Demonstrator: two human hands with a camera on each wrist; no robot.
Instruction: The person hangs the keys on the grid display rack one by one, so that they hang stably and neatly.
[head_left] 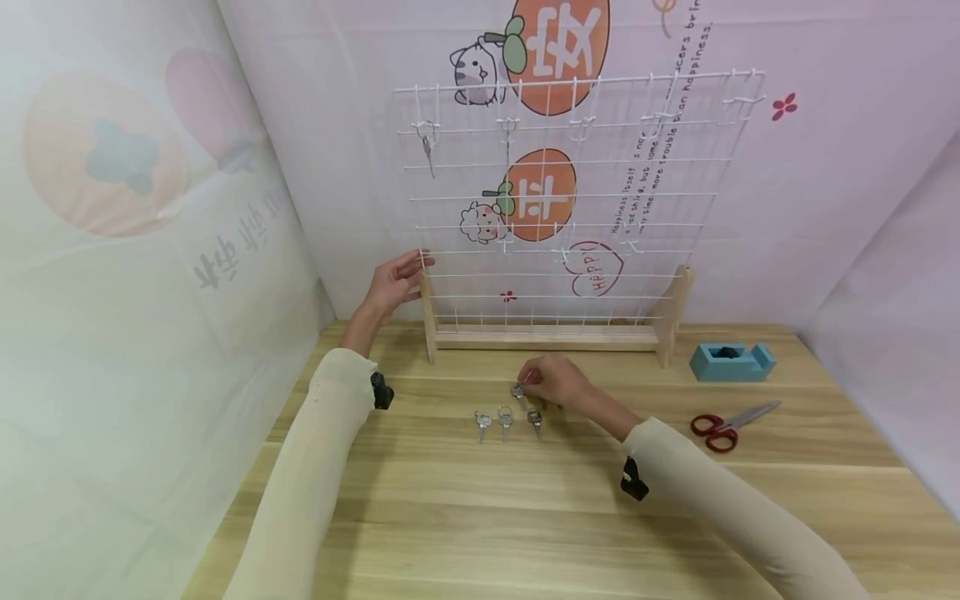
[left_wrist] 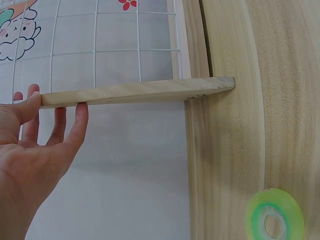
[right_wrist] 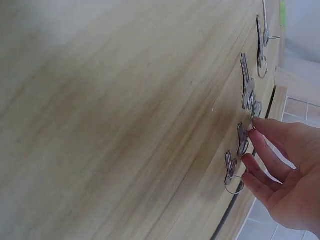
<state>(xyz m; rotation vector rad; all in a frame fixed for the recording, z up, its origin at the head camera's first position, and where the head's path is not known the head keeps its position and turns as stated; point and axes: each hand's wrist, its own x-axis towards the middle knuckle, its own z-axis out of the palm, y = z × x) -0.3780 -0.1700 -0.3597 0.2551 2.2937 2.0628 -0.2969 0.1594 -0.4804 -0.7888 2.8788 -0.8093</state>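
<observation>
The step in hand appears to be picking up a key: the right hand [head_left: 558, 383] pinches one key [head_left: 519, 392] just above the desk [head_left: 450, 517], beside a row of loose keys [head_left: 506, 422] in front of the rack [head_left: 547, 340], while the left hand [head_left: 388, 287] grips the rack's side post [left_wrist: 135, 93]. The next move probably calls for lifting that key clear of its neighbours with the rack kept steady. On the backdrop [head_left: 345, 167], a heart [head_left: 594, 269] reads "HAPPY", orange fruits carry 安 and 平, and a slanting English line ends "more trouble than happiness".
</observation>
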